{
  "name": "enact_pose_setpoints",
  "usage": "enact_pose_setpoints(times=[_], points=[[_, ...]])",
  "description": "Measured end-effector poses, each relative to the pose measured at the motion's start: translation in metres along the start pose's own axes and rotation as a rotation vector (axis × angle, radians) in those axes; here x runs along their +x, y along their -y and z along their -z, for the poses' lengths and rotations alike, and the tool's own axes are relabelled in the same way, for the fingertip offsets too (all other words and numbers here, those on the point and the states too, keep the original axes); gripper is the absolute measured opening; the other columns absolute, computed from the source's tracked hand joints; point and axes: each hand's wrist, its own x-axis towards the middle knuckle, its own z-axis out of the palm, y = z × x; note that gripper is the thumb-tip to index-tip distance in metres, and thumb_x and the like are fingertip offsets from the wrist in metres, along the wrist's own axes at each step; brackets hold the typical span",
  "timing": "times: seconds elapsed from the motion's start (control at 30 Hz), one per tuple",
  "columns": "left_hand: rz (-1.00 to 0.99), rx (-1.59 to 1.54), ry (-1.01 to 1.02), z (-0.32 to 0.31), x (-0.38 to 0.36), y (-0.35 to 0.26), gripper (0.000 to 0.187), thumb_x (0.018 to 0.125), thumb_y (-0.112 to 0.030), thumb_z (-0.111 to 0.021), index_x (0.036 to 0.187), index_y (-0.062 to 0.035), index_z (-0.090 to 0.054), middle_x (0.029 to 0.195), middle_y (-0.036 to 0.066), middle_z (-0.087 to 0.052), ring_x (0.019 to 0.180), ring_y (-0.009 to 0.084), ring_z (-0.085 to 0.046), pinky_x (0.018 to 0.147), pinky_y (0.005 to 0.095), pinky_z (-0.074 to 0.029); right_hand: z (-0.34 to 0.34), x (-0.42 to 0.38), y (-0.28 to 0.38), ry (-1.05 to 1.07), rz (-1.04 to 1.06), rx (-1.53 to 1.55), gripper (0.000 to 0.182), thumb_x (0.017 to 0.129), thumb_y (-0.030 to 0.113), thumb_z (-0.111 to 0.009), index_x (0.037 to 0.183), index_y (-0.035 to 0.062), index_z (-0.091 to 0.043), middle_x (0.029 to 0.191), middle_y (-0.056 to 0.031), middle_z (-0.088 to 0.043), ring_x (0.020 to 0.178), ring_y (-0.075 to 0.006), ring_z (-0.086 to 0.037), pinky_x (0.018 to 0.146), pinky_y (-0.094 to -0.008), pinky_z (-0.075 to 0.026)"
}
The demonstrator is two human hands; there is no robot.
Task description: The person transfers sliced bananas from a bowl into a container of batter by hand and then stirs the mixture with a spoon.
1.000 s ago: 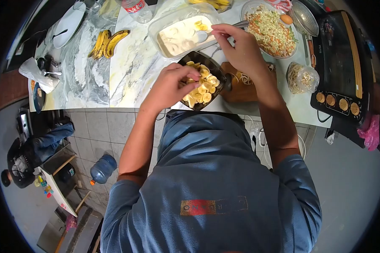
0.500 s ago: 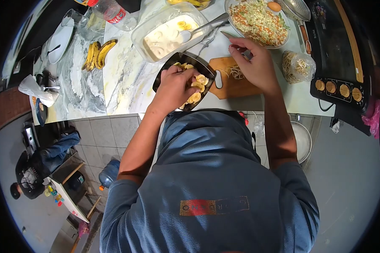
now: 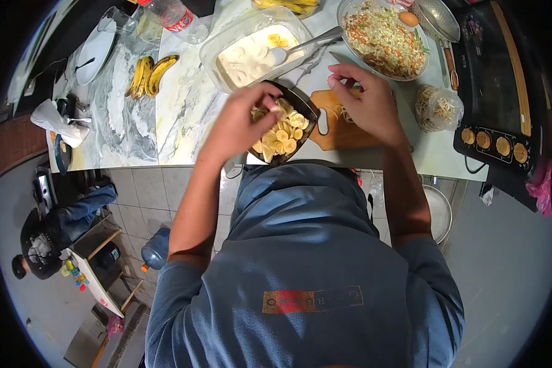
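My left hand (image 3: 242,119) is over a black square bowl (image 3: 311,116) of banana slices (image 3: 282,138). Its thumb and fingers are curled around what looks like a banana slice, slightly blurred. Above a wooden cutting board (image 3: 331,141) hovers my right hand (image 3: 368,101), loosely curled, thumb and fingers apart, nothing visible in it. Pale bean sprouts (image 3: 345,116) lie on the board, partly covered by that hand. A knife blade (image 3: 338,57) shows just beyond its fingertips. Behind the bowl stands a plastic tub (image 3: 208,58) of creamy white mixture with a spoon (image 3: 306,43) in it.
Far right of the tub sits a bowl of shredded vegetables (image 3: 386,43) with an egg (image 3: 408,19). A bag of sprouts (image 3: 438,109) stands near the black oven (image 3: 497,92). Whole bananas (image 3: 150,76) and a bottle (image 3: 175,21) are leftward. A person (image 3: 43,245) is at far left.
My left hand has lifted and drawn back left from the banana slices, uncovering more of them. The right hand stays over the board. The whole view has shifted slightly.
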Motion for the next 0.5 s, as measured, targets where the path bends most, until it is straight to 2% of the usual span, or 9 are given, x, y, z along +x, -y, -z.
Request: enact_pose_setpoints(times=[0.03, 0.1, 0.17, 0.2, 0.23, 0.3, 0.43, 0.47, 0.5], points=[[-0.065, 0.034, -0.089, 0.008, 0.005, -0.004, 0.031, 0.077, -0.006, -0.072, 0.106, -0.0048, -0.062, 0.082, 0.007, -0.065, 0.077, 0.0214, -0.060, 0.071, 0.0326, -0.048, -0.005, -0.002, -0.002, 0.066, 0.029, 0.020, 0.024, 0.085, 0.018, -0.068, 0.105, 0.0048, -0.069, 0.092, -0.0101, -0.070, 0.080, -0.0204, -0.067, 0.070, -0.0322, -0.053], [-0.061, 0.126, -0.212, 0.027, 0.017, 0.002, 0.032, 0.078, -0.010, -0.074, 0.107, -0.0057, -0.063, 0.083, 0.006, -0.066, 0.077, 0.0192, -0.060, 0.066, 0.0310, -0.048, -0.011, -0.005, 0.001, 0.136, 0.060, 0.038, 0.024, 0.084, 0.018, -0.068, 0.104, 0.0047, -0.069, 0.091, -0.0102, -0.070, 0.077, -0.0228, -0.066, 0.072, -0.0337, -0.053], [0.001, 0.183, -0.321, 0.042, 0.028, 0.003, 0.033, 0.080, -0.016, -0.075, 0.110, -0.0070, -0.064, 0.087, 0.007, -0.069, 0.080, 0.0175, -0.061, 0.061, 0.0296, -0.047, -0.019, -0.011, 0.012, 0.423, 0.128, -0.059, 0.026, 0.080, 0.018, -0.072, 0.103, 0.0052, -0.070, 0.087, -0.0057, -0.071, 0.077, -0.0154, -0.063, 0.069, -0.0301, -0.050], [0.024, 0.195, -0.340, 0.048, 0.031, 0.001, 0.036, 0.081, -0.020, -0.075, 0.113, -0.0076, -0.065, 0.092, 0.007, -0.070, 0.084, 0.0174, -0.062, 0.058, 0.0293, -0.047, -0.033, -0.013, 0.010, 0.434, 0.212, -0.003, 0.023, 0.076, 0.018, -0.074, 0.093, 0.0045, -0.069, 0.083, -0.0057, -0.070, 0.076, -0.0211, -0.063, 0.070, -0.0334, -0.050], [0.024, 0.193, -0.343, 0.050, 0.030, 0.002, 0.036, 0.081, -0.020, -0.075, 0.113, -0.0076, -0.065, 0.092, 0.007, -0.070, 0.084, 0.0174, -0.062, 0.058, 0.0293, -0.047, -0.037, -0.016, 0.009, 0.436, 0.213, -0.005, 0.023, 0.076, 0.018, -0.074, 0.093, 0.0045, -0.069, 0.083, -0.0057, -0.070, 0.076, -0.0211, -0.063, 0.070, -0.0334, -0.050], [-0.025, 0.295, -0.406, 0.054, 0.027, 0.004, 0.038, 0.086, -0.019, -0.072, 0.120, -0.0063, -0.061, 0.098, 0.003, -0.071, 0.088, 0.0066, -0.058, 0.060, 0.0233, -0.043, -0.043, -0.025, 0.014, 0.583, 0.216, -0.096, 0.020, 0.073, 0.020, -0.075, 0.084, 0.0050, -0.067, 0.082, -0.0067, -0.069, 0.076, -0.0251, -0.063, 0.071, -0.0354, -0.048], [-0.066, 0.327, -0.401, 0.052, 0.010, 0.011, 0.033, 0.085, -0.018, -0.073, 0.115, -0.0059, -0.065, 0.103, 0.004, -0.070, 0.094, 0.0122, -0.058, 0.057, 0.0249, -0.043, -0.061, -0.041, 0.019, 0.438, 0.241, -0.289, 0.025, 0.067, 0.027, -0.078, 0.077, 0.0082, -0.064, 0.081, -0.0067, -0.067, 0.080, -0.0271, -0.060, 0.078, -0.0403, -0.045], [-0.084, 0.274, -0.446, 0.050, 0.007, 0.011, 0.029, 0.080, -0.019, -0.075, 0.105, -0.0061, -0.069, 0.095, 0.005, -0.071, 0.087, 0.0211, -0.062, 0.059, 0.0307, -0.047, -0.063, -0.044, 0.021, 0.439, 0.243, -0.293, 0.025, 0.067, 0.027, -0.078, 0.077, 0.0082, -0.064, 0.081, -0.0067, -0.067, 0.080, -0.0271, -0.060, 0.078, -0.0403, -0.045], [-0.084, 0.272, -0.449, 0.048, 0.003, 0.012, 0.029, 0.080, -0.019, -0.075, 0.105, -0.0061, -0.069, 0.095, 0.005, -0.071, 0.087, 0.0211, -0.062, 0.059, 0.0307, -0.047, -0.066, -0.047, 0.024, 0.392, 0.242, -0.372, 0.025, 0.068, 0.028, -0.077, 0.077, 0.0086, -0.065, 0.082, -0.0070, -0.066, 0.082, -0.0276, -0.059, 0.080, -0.0409, -0.045]])
